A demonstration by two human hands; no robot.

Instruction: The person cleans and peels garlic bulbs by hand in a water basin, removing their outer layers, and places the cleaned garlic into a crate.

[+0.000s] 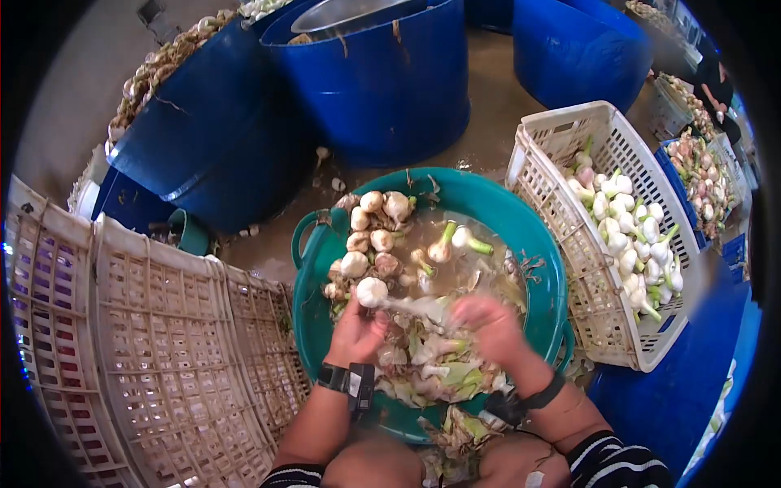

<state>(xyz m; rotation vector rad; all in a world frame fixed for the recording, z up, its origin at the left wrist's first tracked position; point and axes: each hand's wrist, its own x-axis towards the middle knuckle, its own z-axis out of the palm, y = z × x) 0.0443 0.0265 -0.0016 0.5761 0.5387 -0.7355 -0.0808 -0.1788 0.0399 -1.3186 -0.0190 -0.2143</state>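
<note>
My left hand (359,332) is closed around a white garlic bulb (372,292) above the green tub (551,268). My right hand (490,325), blurred by motion, pinches a pale strip of garlic peel (419,308) that stretches from the bulb. Unpeeled bulbs (382,241) are heaped on the tub's left side. Trimmed bulbs with green stems (472,240) lie in the murky water (427,232). A pile of loose skins and leaves (443,366) fills the near part of the tub under my hands.
On the right stands a white crate (561,281) holding many cleaned garlic bulbs (630,232). Stacked pale crates (163,325) rise at left. Large blue barrels (382,98) line the far side. A person (716,93) is partly visible at far right, near more garlic (704,183).
</note>
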